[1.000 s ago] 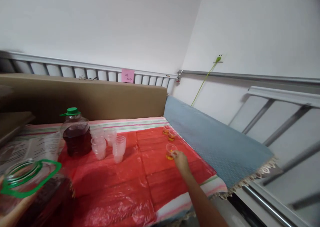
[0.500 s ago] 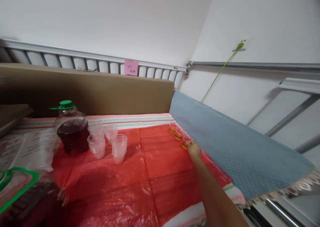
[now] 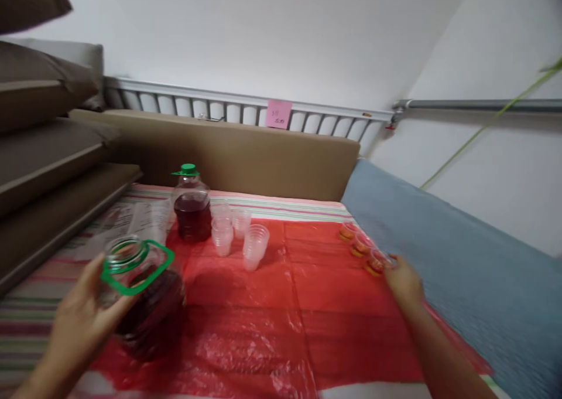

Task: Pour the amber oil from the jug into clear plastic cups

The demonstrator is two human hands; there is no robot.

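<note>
My left hand (image 3: 85, 314) is closed about the neck and shoulder of an open clear jug (image 3: 151, 311) of dark red liquid, beside its green carry handle (image 3: 169, 258). Across the red plastic sheet (image 3: 246, 305), my right hand (image 3: 404, 285) has its fingers closed at the rim of the nearest small clear cup (image 3: 374, 263), with some blur. Two more such cups, a middle one (image 3: 360, 245) and a far one (image 3: 347, 231), stand in a row with it; all three hold a little amber-looking liquid.
Stacks of clear cups (image 3: 254, 248) stand mid-left on the sheet. Behind them is a second jug (image 3: 192, 214) with a green cap. A printed plastic bag (image 3: 144, 220) lies left of it. Brown cushions (image 3: 48, 153) pile up at the left; a brown board (image 3: 263, 162) stands along the back.
The view has swung left, so everything sits further right. My left hand, mostly hidden behind the near jug before, now shows at its neck. My right hand stays by the nearest filled cup.
</note>
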